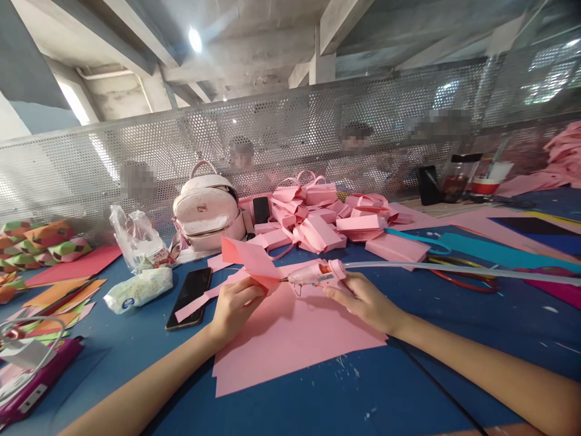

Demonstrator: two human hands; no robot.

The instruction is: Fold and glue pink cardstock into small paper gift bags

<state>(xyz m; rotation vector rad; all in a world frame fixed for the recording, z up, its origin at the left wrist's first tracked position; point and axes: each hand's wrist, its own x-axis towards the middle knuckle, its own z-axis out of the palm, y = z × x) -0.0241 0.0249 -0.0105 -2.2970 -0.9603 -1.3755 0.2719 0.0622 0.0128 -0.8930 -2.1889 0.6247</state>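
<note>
My left hand is closed on a folded piece of pink paper, which stands up from the fingers. In my right hand is a pink glue gun, gripped by its handle, with a long translucent glue stick jutting out of its back to the right. The gun's nozzle points left and meets or nearly meets the folded paper's lower edge. Beneath both hands lie flat pink sheets. A narrow pink strip lies by my left hand, across a phone.
Folded pink paper boxes are heaped behind my hands. To the left are a phone, a tissue pack, a pale backpack and a purple power strip. A black cord runs below my right forearm. A perforated metal screen borders the table.
</note>
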